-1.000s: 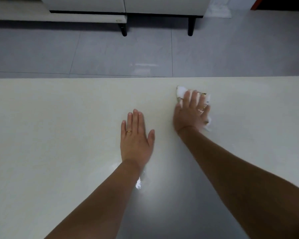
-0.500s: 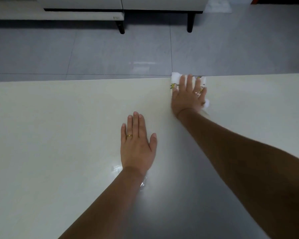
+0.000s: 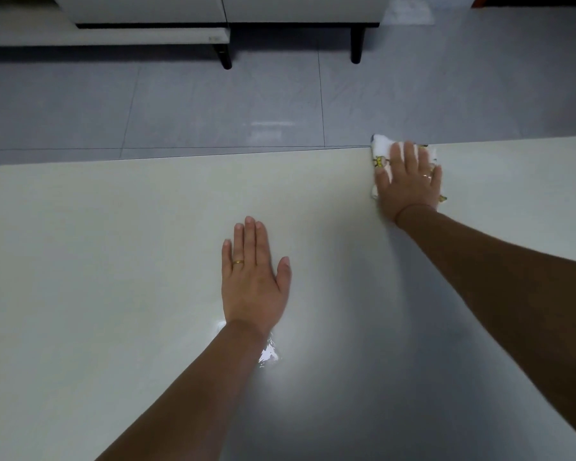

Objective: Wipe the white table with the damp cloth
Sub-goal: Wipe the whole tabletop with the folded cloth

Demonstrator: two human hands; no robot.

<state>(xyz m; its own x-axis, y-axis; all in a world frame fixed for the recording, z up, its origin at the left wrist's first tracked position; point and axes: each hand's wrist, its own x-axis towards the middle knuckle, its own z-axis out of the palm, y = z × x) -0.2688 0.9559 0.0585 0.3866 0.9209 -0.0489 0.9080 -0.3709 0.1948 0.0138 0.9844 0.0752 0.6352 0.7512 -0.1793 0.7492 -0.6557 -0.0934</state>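
The white table point(image 3: 113, 261) fills the lower part of the view. A white cloth point(image 3: 381, 151) with small yellow prints lies at the table's far edge, right of centre, one corner sticking out past the edge. My right hand point(image 3: 409, 181) presses flat on it with straight fingers and covers most of it. Nearer to me, my left hand point(image 3: 253, 277) rests flat on the bare tabletop, fingers together, well apart from the cloth. A wet, shiny patch shows beside my left wrist.
Beyond the table's far edge point(image 3: 213, 154) lies a grey tiled floor point(image 3: 213, 101). A white cabinet point(image 3: 220, 11) on black legs stands at the back, with a low white shelf point(image 3: 107, 36) at its left.
My right hand has pushed the cloth away from me to the far edge, then slid it to the right along that edge. My left hand has stayed flat in place.
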